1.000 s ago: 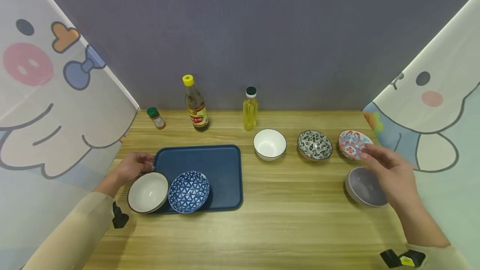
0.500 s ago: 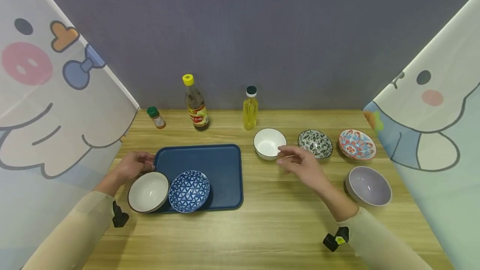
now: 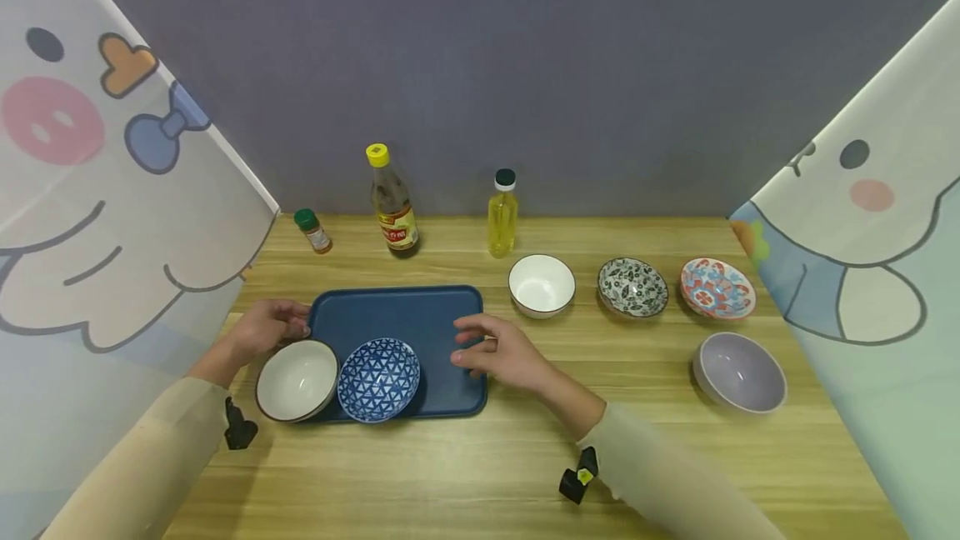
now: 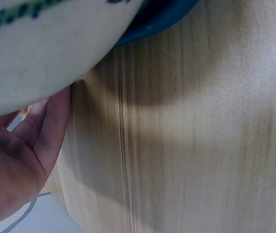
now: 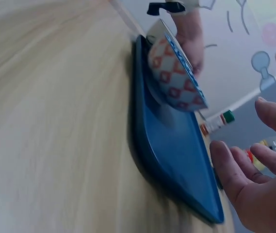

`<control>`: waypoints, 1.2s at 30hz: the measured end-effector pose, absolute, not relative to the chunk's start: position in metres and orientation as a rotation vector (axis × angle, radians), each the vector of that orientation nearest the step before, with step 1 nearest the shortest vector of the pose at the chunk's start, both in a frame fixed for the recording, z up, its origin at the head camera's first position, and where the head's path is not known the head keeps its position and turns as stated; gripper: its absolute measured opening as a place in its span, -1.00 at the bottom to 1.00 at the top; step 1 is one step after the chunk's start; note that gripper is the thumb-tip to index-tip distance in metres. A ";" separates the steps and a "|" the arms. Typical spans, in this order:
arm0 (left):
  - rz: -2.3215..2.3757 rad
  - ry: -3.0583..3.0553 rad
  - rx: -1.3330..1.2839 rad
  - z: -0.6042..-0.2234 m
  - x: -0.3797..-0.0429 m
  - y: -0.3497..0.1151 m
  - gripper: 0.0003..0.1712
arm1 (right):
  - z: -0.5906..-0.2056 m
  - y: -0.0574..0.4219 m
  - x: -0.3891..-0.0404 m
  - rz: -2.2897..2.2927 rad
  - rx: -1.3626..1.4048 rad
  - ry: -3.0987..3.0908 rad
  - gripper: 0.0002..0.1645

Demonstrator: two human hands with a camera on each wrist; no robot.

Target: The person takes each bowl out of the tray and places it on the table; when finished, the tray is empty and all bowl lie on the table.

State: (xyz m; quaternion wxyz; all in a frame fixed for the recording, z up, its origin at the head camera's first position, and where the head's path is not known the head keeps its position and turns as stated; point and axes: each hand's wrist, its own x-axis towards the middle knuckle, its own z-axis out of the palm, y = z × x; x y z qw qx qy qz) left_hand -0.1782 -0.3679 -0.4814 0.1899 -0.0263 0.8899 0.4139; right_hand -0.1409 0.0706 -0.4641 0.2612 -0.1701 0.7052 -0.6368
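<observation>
In the head view my left hand (image 3: 266, 330) rests by the left end of a dark blue tray (image 3: 450, 307), behind a white bowl (image 3: 297, 382) with a dark rim. Its fingers look loosely bent near the tray's edge; the bowl partly covers them in the left wrist view. Right of that bowl, a blue-and-white triangle-patterned bowl (image 3: 378, 380) sits on the tray, its outside red-checked in the right wrist view. Over the tray's right edge hangs my right hand (image 3: 504, 352), fingers and thumb apart, with nothing between them.
Behind the tray stand a green-capped spice jar (image 3: 312, 232), a yellow-capped sauce bottle (image 3: 393, 207) and an oil bottle (image 3: 502, 215). To the right are a small white bowl (image 3: 542, 286), a black-and-white floral bowl (image 3: 632, 288), a red-and-blue patterned bowl (image 3: 717, 288) and a mauve bowl (image 3: 740, 373).
My right hand has swept left, from over the mauve bowl, past the small white bowl, to the tray's right edge. My left hand, the bowls and the tray have stayed put.
</observation>
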 end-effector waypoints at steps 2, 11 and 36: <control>1.166 2.494 -0.076 -0.481 -0.179 -0.368 -0.49 | -0.467 0.061 -0.139 -1.705 -0.454 1.892 -0.28; 1.175 2.484 -0.067 -0.482 -0.183 -0.370 -0.48 | -0.477 0.034 -0.133 -1.641 -0.441 1.811 -0.14; 1.209 2.456 -0.100 -0.484 -0.180 -0.371 -0.47 | -0.493 0.007 -0.133 -1.706 -0.265 1.654 -0.06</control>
